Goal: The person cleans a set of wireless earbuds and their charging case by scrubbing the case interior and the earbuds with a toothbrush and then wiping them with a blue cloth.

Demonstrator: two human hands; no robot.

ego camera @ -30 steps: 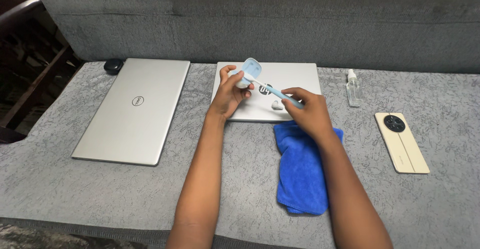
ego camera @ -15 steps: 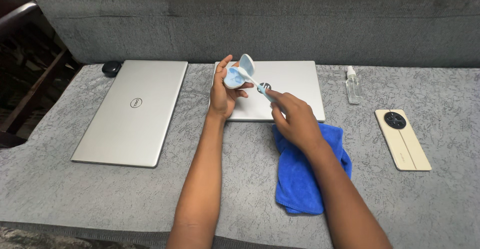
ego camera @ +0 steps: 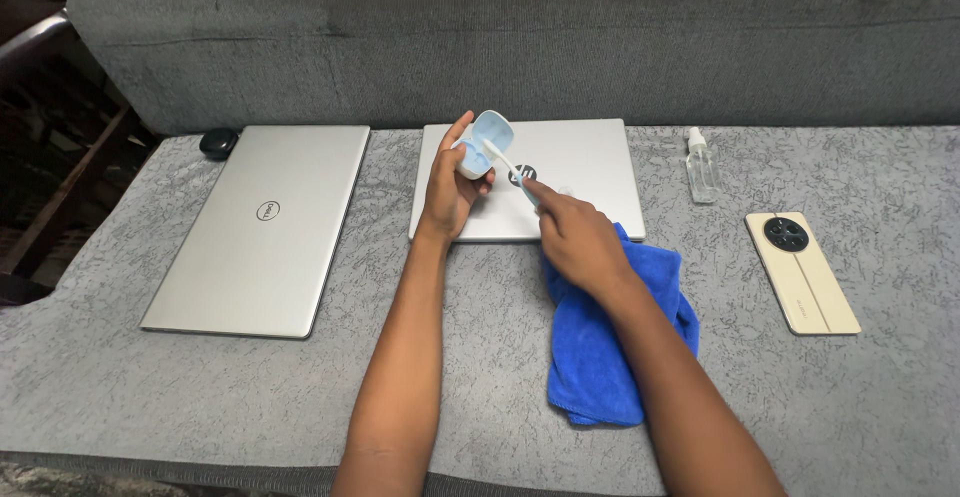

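Open pale-blue earbud case [ego camera: 478, 152] held above the middle laptop [ego camera: 580, 172], clasped in left hand [ego camera: 450, 192]. Right hand [ego camera: 575, 237] pinches a slim brush [ego camera: 512, 167], tip inside the case, probably on a socket. Cleaning step under way; next stroke needs a light, steady touch. Blue cloth [ego camera: 600, 342] in front of that laptop, spray bottle [ego camera: 700, 167] to its right.

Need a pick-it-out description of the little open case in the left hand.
Start at the grey sofa seat and find the smaller silver laptop in the middle. Just above its left edge the left hand holds a small open case, with a thin brush from the right hand poking in. It is the only pale blue clamshell there.
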